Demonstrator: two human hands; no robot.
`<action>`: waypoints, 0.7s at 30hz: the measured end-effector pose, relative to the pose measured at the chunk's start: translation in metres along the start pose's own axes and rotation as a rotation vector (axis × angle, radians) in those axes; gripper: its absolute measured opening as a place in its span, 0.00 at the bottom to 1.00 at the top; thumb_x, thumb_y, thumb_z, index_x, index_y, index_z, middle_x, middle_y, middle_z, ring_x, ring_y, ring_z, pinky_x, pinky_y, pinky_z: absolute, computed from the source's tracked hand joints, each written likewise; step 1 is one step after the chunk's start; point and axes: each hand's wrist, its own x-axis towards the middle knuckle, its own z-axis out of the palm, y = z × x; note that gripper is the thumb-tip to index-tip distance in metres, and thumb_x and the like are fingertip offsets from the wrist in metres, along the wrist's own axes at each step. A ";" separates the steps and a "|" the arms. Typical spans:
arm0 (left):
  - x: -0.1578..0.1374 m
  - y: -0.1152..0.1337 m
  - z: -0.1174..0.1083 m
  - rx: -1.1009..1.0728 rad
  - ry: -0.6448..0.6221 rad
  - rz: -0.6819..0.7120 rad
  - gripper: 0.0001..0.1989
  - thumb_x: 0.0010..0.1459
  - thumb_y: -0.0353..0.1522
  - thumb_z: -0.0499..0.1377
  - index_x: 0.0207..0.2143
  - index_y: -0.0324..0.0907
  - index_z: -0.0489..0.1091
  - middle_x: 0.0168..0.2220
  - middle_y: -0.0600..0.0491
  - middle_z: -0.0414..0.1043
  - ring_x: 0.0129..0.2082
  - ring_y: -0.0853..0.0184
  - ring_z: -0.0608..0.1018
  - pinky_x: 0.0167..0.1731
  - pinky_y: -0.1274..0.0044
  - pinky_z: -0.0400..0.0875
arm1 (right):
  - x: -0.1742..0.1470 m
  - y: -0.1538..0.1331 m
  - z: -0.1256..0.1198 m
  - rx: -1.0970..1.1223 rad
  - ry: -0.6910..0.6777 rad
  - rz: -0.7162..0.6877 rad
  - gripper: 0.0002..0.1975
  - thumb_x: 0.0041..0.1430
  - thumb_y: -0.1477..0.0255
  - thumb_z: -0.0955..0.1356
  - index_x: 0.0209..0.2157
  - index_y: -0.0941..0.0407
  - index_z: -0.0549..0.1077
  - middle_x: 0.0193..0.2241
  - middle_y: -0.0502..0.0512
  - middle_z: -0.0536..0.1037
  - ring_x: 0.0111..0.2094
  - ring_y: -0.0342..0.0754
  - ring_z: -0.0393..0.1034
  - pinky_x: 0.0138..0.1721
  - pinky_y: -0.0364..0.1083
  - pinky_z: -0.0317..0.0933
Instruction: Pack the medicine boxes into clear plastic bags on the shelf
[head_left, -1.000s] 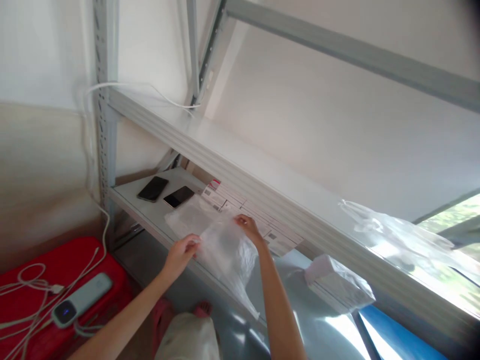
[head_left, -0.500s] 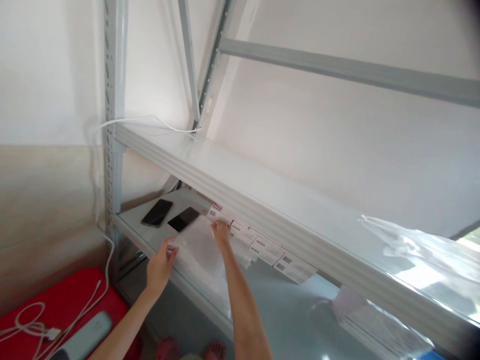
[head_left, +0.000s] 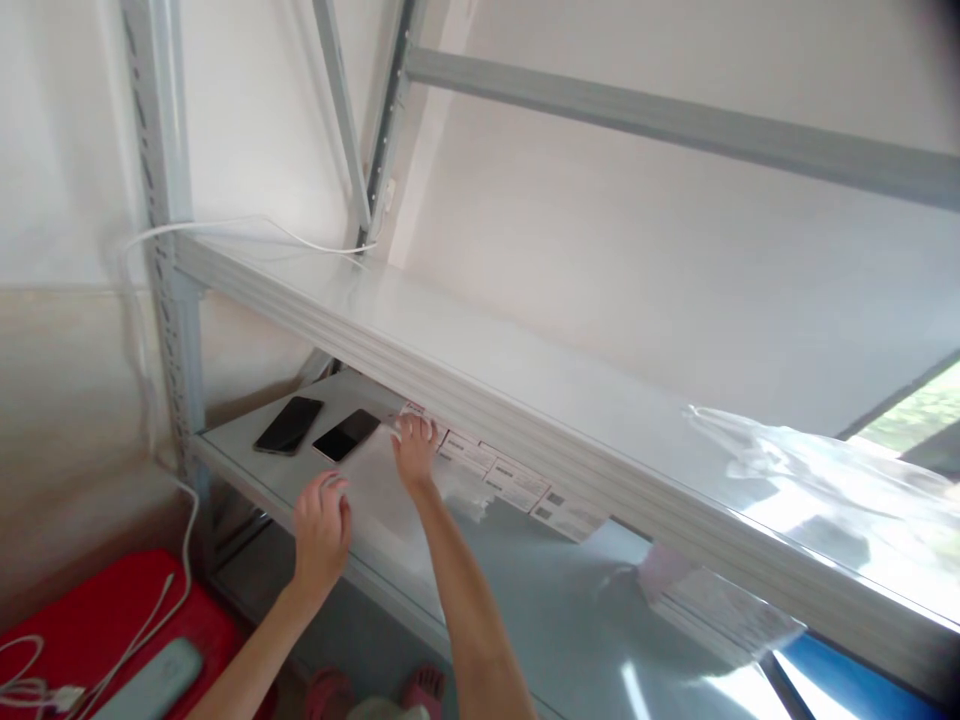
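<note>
A clear plastic bag [head_left: 382, 490] lies flat on the lower grey shelf. My left hand [head_left: 322, 530] is at its near left corner, fingers curled over with a whitish edge showing between them. Farther back, my right hand [head_left: 415, 455] reaches in under the upper shelf. Its fingers are bent and somewhat apart, their tips at the bag's far side and the left end of a strip of printed white labels [head_left: 517, 482]. Two dark phones, a left one [head_left: 289, 425] and a right one [head_left: 346, 435], lie side by side left of the bag.
The upper shelf [head_left: 480, 345] overhangs the labels. A white cable [head_left: 262, 222] loops over it and down the perforated upright [head_left: 169, 340]. A red stool-like surface [head_left: 97, 590] holds cables and a pale oblong device [head_left: 154, 680]. Crumpled plastic [head_left: 810, 475] lies at right.
The view has shifted slightly right. My right hand has moved a little farther back and its fingers have spread over the label end. My left hand has turned slightly, still at the bag's corner.
</note>
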 end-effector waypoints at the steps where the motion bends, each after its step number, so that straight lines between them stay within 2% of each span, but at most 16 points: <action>1: 0.005 0.008 0.002 -0.054 -0.058 0.080 0.13 0.57 0.24 0.46 0.42 0.38 0.65 0.49 0.40 0.64 0.52 0.54 0.67 0.50 0.60 0.64 | -0.001 -0.005 -0.006 0.014 0.035 -0.020 0.20 0.64 0.72 0.62 0.57 0.52 0.63 0.52 0.59 0.70 0.55 0.52 0.58 0.58 0.57 0.44; 4: 0.023 0.024 0.018 -0.215 -0.245 0.200 0.22 0.51 0.19 0.44 0.46 0.40 0.64 0.50 0.43 0.66 0.53 0.58 0.68 0.53 0.62 0.65 | -0.006 -0.018 -0.022 0.087 0.106 0.012 0.19 0.65 0.74 0.59 0.56 0.51 0.63 0.53 0.58 0.69 0.57 0.50 0.57 0.60 0.58 0.42; 6: 0.033 0.025 0.035 -0.271 -0.329 0.185 0.27 0.49 0.18 0.43 0.52 0.38 0.60 0.52 0.42 0.65 0.55 0.60 0.67 0.54 0.63 0.65 | -0.014 -0.018 -0.027 0.148 0.146 0.105 0.19 0.66 0.75 0.57 0.56 0.52 0.63 0.54 0.58 0.68 0.59 0.50 0.55 0.61 0.58 0.41; 8: 0.037 0.017 0.053 -0.267 -0.412 0.163 0.31 0.49 0.19 0.43 0.58 0.36 0.53 0.58 0.41 0.60 0.61 0.60 0.62 0.57 0.63 0.62 | -0.026 -0.013 -0.026 0.215 0.156 0.193 0.20 0.66 0.75 0.54 0.57 0.53 0.62 0.57 0.57 0.66 0.61 0.48 0.52 0.62 0.58 0.41; 11: 0.034 -0.001 0.075 -0.204 -0.553 0.168 0.31 0.54 0.22 0.43 0.62 0.36 0.49 0.65 0.42 0.51 0.66 0.59 0.52 0.61 0.62 0.54 | -0.043 0.000 -0.016 0.276 0.070 0.250 0.22 0.67 0.73 0.52 0.60 0.56 0.57 0.60 0.58 0.62 0.65 0.48 0.46 0.63 0.57 0.41; 15: 0.019 -0.021 0.092 -0.041 -0.676 0.122 0.26 0.62 0.32 0.43 0.63 0.36 0.52 0.65 0.40 0.50 0.66 0.53 0.49 0.61 0.55 0.47 | -0.060 0.011 0.004 0.231 -0.100 0.230 0.25 0.68 0.69 0.53 0.64 0.59 0.52 0.63 0.60 0.56 0.67 0.49 0.40 0.64 0.60 0.36; 19: 0.009 -0.027 0.098 0.046 -0.699 0.074 0.28 0.63 0.37 0.45 0.62 0.34 0.53 0.65 0.38 0.50 0.66 0.51 0.51 0.61 0.55 0.44 | -0.074 0.023 0.020 0.151 -0.225 0.152 0.25 0.68 0.69 0.54 0.64 0.59 0.53 0.64 0.62 0.54 0.67 0.50 0.40 0.64 0.62 0.32; 21: 0.008 -0.027 0.097 0.067 -0.689 0.083 0.28 0.63 0.38 0.46 0.63 0.35 0.53 0.65 0.39 0.49 0.66 0.52 0.51 0.62 0.56 0.43 | -0.083 0.033 0.025 0.114 -0.248 0.197 0.24 0.68 0.69 0.54 0.63 0.60 0.55 0.64 0.63 0.54 0.66 0.51 0.42 0.64 0.62 0.31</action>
